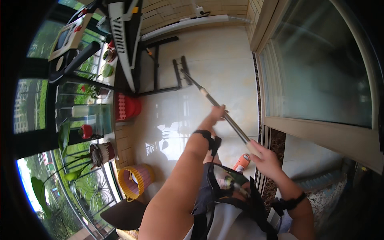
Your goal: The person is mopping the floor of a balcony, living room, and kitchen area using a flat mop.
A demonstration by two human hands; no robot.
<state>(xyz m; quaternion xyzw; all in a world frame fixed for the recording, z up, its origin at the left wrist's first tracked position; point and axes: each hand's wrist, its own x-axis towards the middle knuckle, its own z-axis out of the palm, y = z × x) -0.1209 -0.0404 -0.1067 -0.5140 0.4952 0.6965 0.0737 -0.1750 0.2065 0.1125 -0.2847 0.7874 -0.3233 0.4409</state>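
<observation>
Both of my hands grip the long pole of a floor mop (pixel 235 127), which slants across the tiles away from me. My left hand (pixel 218 113) is wrapped round the middle of the pole. Nearer my body, my right hand (pixel 265 157) closes round the upper end. At the far end the dark mop head (pixel 185 71) lies on the floor, close to the black base frame (pixel 157 70) of a folded exercise machine. Whether both dark strips there belong to the mop head, I cannot tell.
The upright machine (pixel 122 44) stands at the far left. Along the left windows are a red basket (pixel 129 107), a potted plant (pixel 102 155) and a yellow woven basket (pixel 136 182). A sliding glass door (pixel 320 72) with a raised track is on the right. An orange slipper (pixel 242 161) shows below me.
</observation>
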